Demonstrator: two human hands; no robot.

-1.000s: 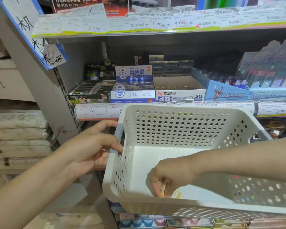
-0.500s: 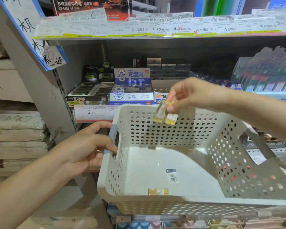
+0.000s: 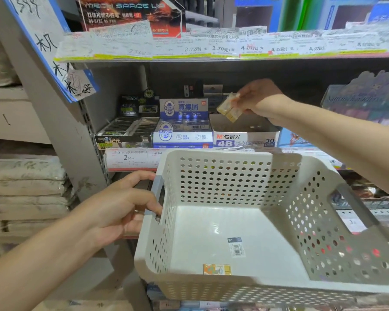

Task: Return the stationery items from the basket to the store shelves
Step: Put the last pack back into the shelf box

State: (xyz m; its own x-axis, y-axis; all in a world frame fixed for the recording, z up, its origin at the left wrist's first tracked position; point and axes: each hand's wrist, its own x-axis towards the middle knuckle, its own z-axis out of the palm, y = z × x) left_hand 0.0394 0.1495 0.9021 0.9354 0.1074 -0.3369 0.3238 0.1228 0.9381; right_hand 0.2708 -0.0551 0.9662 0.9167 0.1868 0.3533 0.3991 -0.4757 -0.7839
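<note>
A white perforated basket hangs in front of the shelves, and my left hand grips its grey left handle. My right hand is raised over the open M&G 4B eraser box on the middle shelf. It pinches a pair of small yellow wrapped erasers that tilt down toward the box. One more yellow eraser lies flat on the basket floor near the front wall, beside a barcode sticker.
Left of the 4B box stand a blue-white eraser box and a black eraser box. Price tags line the shelf edges. A grey upright post rises at left with wrapped paper packs beyond it. Blue product displays sit at right.
My right hand came up out of the basket holding the erasers and moved back over the 4B eraser box. The left hand kept its grip on the basket handle.
</note>
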